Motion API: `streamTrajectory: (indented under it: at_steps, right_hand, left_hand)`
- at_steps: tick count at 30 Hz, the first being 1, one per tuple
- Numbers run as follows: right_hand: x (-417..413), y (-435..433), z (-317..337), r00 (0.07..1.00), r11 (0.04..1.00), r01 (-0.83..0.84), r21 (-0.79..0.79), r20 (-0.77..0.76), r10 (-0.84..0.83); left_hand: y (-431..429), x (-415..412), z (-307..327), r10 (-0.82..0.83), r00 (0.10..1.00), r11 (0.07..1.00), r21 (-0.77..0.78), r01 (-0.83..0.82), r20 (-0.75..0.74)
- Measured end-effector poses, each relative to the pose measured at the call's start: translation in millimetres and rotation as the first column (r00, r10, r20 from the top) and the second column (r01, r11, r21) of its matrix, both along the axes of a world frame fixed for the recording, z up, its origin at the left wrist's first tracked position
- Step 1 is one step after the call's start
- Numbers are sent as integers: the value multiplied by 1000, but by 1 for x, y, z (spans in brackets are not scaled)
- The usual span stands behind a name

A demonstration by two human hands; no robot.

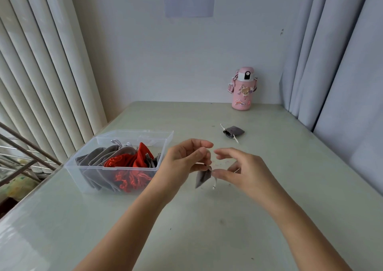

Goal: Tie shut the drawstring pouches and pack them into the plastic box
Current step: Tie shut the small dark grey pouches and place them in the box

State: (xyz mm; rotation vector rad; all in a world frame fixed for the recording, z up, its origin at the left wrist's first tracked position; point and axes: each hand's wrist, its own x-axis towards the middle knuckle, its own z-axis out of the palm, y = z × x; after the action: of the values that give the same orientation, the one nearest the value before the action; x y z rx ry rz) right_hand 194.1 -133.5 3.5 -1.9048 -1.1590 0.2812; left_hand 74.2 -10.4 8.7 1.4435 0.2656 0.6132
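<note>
A small grey drawstring pouch hangs above the table between my two hands. My left hand pinches its gathered neck from the left. My right hand is at its right side, thumb and fingers curled at the pale cord; one cord end dangles below. A second grey pouch lies on the table farther back, cords loose. The clear plastic box stands at the left, open, holding several grey and red pouches.
A pink bottle with stickers stands at the back of the pale green table near the wall. Curtains hang on both sides. The box's lid lies open behind the box. A railing shows at the far left.
</note>
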Motion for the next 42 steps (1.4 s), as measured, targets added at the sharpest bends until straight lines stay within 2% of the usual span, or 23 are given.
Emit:
streamTrajectory:
  at_steps: [2,5,7,9,11,13,15,18,22,24,27,29,33,37,42]
  right_hand:
    - [-3,2,-4,998,999,-6,-32,-62,4]
    - [-7,2,-5,999,1000,-14,-9,-37,13]
    - [-4,1,-6,1000,1000,-24,5,-9,24]
    - [0,-1,-7,999,1000,2,0,32,-2]
    - [5,-1,-9,998,1000,14,-1,62,-14]
    - [8,-1,-11,996,999,33,8,79,-34]
    - [13,-2,-11,990,997,65,30,126,-68]
    - [18,-5,-8,983,992,86,93,153,-100]
    - [17,-7,-3,978,980,83,183,173,-116]
    - [17,-8,-2,967,980,52,193,237,-98]
    - [21,-9,-6,949,988,14,154,310,-61]
    - [20,-7,-8,939,992,-11,129,343,-34]
    - [15,0,-11,879,986,-80,146,477,1]
    - [12,0,-8,934,985,-100,143,355,43]
    - [7,1,-5,978,984,-89,154,202,57]
  left_hand:
    - [0,-1,0,-43,999,999,-19,43,-4]
    - [-1,0,1,-52,998,998,-23,52,-26]
    - [1,1,0,2,998,1000,5,-2,-64]
    - [7,0,-2,82,988,991,116,-67,-131]
    - [13,-2,-5,146,961,951,302,-70,-237]
    - [17,-4,-9,194,910,864,503,17,-365]
    - [17,-5,-10,195,874,805,582,117,-445]
    - [16,-5,-6,104,894,844,514,152,-436]
    - [23,-10,-2,-70,949,948,276,160,-306]
    - [25,-13,-2,-147,941,948,228,221,-304]
    - [21,-14,-2,-266,888,918,180,352,-376]
    - [16,-10,-4,-257,893,932,150,330,-371]
    - [9,-3,-3,-86,963,986,116,119,-255]
    - [7,-2,-3,5,981,991,129,20,-196]
    - [4,0,-2,-18,995,996,87,27,-98]
